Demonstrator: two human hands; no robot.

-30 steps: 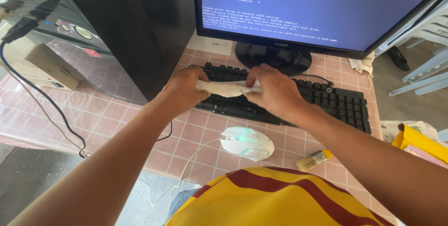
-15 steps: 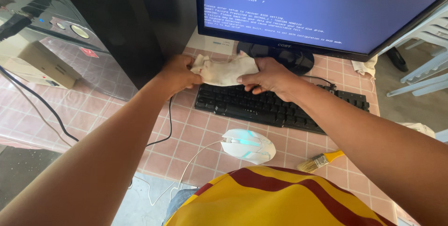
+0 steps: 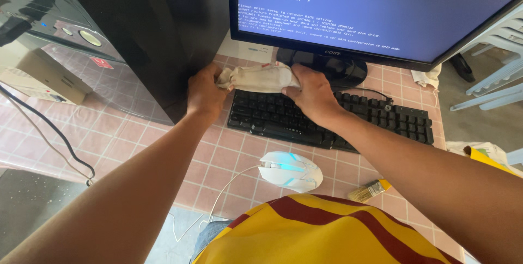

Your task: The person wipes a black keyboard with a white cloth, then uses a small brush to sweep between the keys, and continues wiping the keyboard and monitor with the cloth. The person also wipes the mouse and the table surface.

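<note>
- Cloth (image 3: 260, 77), white and bunched, is gripped at both ends above the keyboard's (image 3: 305, 119) far edge, just before the monitor (image 3: 370, 8) stand.
- Left hand (image 3: 206, 90) is clenched on its left end, beside the tower (image 3: 147, 29).
- Right hand (image 3: 311, 90) is clamped on its right end.
- Mouse (image 3: 290, 170) lies nearer, brush (image 3: 369, 191) beside it.

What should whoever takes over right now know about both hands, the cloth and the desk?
Left hand: grips the left end of the white cloth.
Right hand: grips its right end.
The cloth is bunched into a roll, held above the far edge of the black keyboard, in front of the monitor stand, beside the black computer tower.
The lit white mouse and a small paintbrush lie untouched on the tiled table.
Done: cloth gathered in both hands.
Left: cannot tell which surfaces have been wiped.
</note>
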